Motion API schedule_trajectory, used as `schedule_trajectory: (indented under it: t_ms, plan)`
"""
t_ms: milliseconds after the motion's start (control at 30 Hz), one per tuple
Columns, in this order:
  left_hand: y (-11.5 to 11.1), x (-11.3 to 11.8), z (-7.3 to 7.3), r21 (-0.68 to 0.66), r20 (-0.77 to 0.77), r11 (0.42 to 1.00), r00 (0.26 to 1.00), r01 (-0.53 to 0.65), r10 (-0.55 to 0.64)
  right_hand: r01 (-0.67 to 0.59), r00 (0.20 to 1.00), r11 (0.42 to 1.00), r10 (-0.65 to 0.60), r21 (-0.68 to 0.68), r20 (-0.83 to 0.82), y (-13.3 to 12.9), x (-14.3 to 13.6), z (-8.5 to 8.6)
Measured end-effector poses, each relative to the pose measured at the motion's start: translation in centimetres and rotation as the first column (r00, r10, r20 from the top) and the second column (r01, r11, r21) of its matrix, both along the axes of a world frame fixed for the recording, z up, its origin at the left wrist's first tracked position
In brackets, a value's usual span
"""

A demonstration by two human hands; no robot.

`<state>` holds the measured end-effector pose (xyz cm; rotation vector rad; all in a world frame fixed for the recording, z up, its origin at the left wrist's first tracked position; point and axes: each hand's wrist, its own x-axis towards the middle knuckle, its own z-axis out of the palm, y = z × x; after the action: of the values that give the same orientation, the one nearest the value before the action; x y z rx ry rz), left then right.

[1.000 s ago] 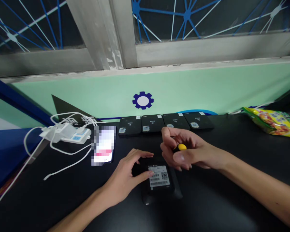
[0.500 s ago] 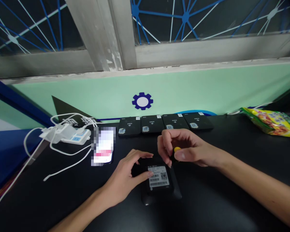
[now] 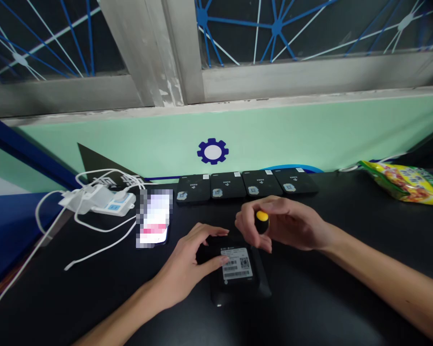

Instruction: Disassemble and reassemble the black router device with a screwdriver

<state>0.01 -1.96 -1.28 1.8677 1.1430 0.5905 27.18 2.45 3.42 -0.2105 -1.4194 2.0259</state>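
A black electronic device (image 3: 258, 283) with a white barcode label (image 3: 237, 263) lies flat on the black table. My left hand (image 3: 191, 264) grips it from the left, its thumb on the label and its fingers at the far edge. Above the device's far right corner, my right hand (image 3: 285, 223) is closed around a screwdriver (image 3: 262, 221). Only the black handle and its yellow end show, pointing up; the shaft is hidden behind the fingers.
Several flat black boxes (image 3: 194, 187) stand in a row along the green wall. A lit phone (image 3: 155, 218) lies to the left, beside a white power strip (image 3: 117, 204) with tangled white cables. At the far right rests a yellow-green snack bag (image 3: 407, 182).
My right hand has turned and its fingers have shifted on the screwdriver, so more of the black handle and yellow end show. My left hand and the device have stayed put.
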Motion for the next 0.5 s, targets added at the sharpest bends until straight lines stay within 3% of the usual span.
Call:
schedule_trajectory:
  t_ms: [333, 500]
  plan:
    - [0.0, 0.0, 0.0, -0.011, -0.002, 1.0, 1.0, 0.013, -0.013, 0.062, 0.998, 0.997, -0.061, 0.054, -0.012, 0.4, 0.3, -1.1]
    - [0.0, 0.1, 0.1, -0.003, -0.008, 1.0, 1.0, 0.006, -0.006, -0.014, 0.999, 1.0, 0.013, -0.013, -0.053, 0.1, 0.0, -0.5]
